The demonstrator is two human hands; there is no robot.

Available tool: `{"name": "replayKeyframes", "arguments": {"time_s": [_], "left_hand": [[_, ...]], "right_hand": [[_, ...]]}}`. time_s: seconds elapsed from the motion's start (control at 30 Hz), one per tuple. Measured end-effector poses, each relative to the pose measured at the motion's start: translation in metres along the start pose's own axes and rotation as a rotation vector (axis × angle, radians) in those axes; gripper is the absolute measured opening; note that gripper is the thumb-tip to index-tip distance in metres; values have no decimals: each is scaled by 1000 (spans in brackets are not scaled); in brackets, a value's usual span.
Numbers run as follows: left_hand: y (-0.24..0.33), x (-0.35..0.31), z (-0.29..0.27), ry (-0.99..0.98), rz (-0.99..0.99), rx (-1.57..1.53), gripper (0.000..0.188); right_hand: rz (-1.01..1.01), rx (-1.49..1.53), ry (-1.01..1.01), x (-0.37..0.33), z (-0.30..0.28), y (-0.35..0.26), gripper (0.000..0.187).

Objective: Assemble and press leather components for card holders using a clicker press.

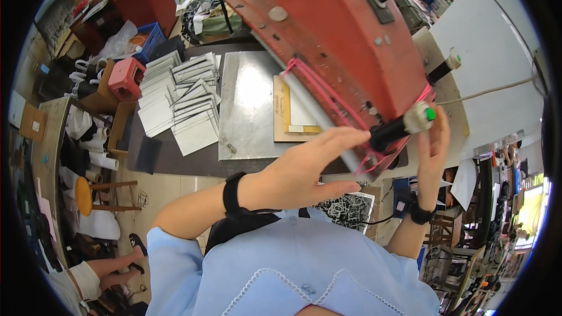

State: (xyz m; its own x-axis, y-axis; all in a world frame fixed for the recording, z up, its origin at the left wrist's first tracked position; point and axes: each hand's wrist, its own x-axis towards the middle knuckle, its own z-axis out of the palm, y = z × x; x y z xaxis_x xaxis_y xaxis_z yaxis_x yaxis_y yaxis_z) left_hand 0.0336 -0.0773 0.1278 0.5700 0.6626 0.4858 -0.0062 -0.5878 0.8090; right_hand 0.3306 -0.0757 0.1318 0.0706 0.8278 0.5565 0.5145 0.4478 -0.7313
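A red swing-arm press head slants over the work table, with pink cord strung along its edge. My left hand reaches across below it, fingers stretched and thumb apart. Its fingertips are at the black handle, which ends in a taped knob with a green button; whether they touch it I cannot tell. My right hand is raised just right of that knob, its fingers extended upward and partly hidden. Partly under the head, a wooden board with a yellowish frame and a white piece lies on a metal plate.
Rows of flat whitish rectangular pieces cover the table's left part. A second black handle juts from the head's right side. Beyond the table are a red stool, a blue crate and a wooden stool. Another person's legs show lower left.
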Motion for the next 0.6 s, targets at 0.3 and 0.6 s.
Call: {"name": "replayKeyframes", "arguments": {"time_s": [0.3, 0.6], "left_hand": [[15, 4, -11, 155, -62, -393, 93], [42, -38, -48, 630, -272, -333, 69]], "right_hand": [[167, 103, 282, 73, -41, 78, 59], [236, 691, 190, 66, 6, 14, 53]]}}
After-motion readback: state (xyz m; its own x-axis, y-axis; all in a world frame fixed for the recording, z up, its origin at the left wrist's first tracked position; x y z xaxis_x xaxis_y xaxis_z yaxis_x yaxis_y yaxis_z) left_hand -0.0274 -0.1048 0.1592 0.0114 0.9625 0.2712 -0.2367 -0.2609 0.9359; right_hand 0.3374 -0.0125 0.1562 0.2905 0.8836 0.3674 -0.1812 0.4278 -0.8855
